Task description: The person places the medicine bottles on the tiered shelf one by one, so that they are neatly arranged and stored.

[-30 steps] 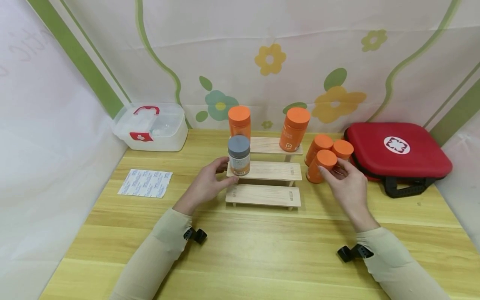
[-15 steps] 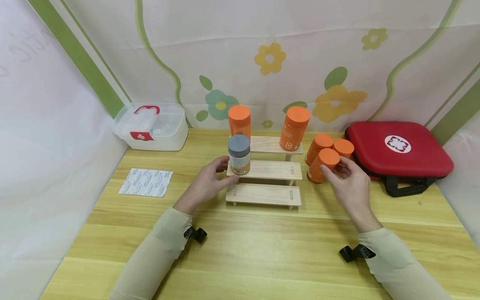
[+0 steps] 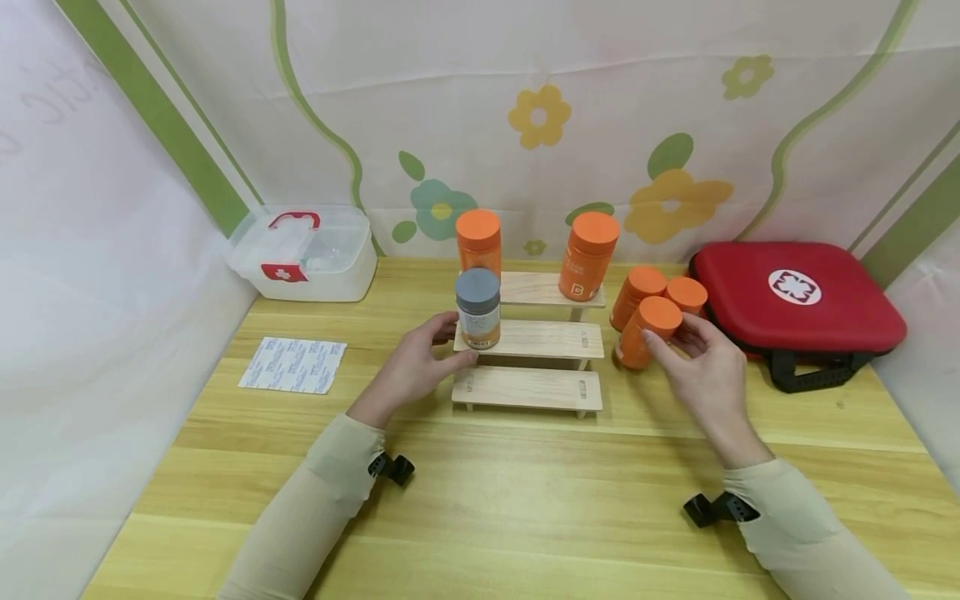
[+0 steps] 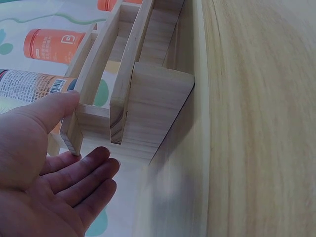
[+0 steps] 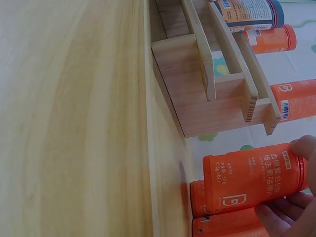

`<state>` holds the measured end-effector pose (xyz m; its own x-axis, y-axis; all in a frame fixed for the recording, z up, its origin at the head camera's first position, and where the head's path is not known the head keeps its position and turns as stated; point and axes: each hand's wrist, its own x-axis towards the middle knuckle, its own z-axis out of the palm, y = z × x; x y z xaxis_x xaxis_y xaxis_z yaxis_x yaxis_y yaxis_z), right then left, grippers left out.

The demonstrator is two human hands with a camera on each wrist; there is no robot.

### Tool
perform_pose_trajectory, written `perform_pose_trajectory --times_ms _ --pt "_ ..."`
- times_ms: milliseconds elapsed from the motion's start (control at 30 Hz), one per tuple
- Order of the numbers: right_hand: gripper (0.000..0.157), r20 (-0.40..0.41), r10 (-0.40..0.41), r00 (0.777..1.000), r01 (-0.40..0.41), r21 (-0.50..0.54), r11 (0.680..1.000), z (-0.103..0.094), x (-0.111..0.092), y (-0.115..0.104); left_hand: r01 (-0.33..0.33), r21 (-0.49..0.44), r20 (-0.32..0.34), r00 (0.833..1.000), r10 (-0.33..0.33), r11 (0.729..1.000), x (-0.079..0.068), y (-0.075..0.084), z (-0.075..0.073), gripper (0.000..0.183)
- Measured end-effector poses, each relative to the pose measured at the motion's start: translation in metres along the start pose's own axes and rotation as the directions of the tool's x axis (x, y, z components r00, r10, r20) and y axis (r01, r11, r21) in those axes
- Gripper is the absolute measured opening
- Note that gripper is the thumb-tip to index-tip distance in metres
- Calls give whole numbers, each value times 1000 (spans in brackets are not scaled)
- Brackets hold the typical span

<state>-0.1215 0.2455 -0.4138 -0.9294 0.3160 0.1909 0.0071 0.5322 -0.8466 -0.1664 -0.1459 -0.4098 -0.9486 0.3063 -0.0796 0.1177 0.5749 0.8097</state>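
My right hand [image 3: 708, 371] grips an orange supplement bottle [image 3: 647, 337] near its cap, thumb in front and fingers behind. In the right wrist view, the gripped bottle [image 5: 252, 177] has its base farther from the tabletop than the two orange bottles behind it. My left hand [image 3: 420, 358] is at the left end of the three-tier wooden shelf [image 3: 540, 340], its thumb on the middle tier's edge and its other fingers loosely extended below. On that tier stands a grey-capped bottle [image 3: 478, 312], close to the left thumb.
On the top tier stand an orange bottle [image 3: 478, 237] at left and another orange bottle [image 3: 590, 258] at right. A red first-aid case [image 3: 802, 300] lies right of the bottle group. At left are a clear-white first-aid box [image 3: 307, 258] and a printed white sheet [image 3: 292, 365].
My right hand has shifted slightly right and toward me, with the orange bottle rising a little away from the two others. The left hand stays at the shelf.
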Motion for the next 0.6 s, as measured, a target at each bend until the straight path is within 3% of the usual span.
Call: perform_pose_trajectory --times_ms 600 --pt "53 -64 -52 997 59 118 991 -8 -4 -10 15 1 3 1000 -15 1000 0 1 0 76"
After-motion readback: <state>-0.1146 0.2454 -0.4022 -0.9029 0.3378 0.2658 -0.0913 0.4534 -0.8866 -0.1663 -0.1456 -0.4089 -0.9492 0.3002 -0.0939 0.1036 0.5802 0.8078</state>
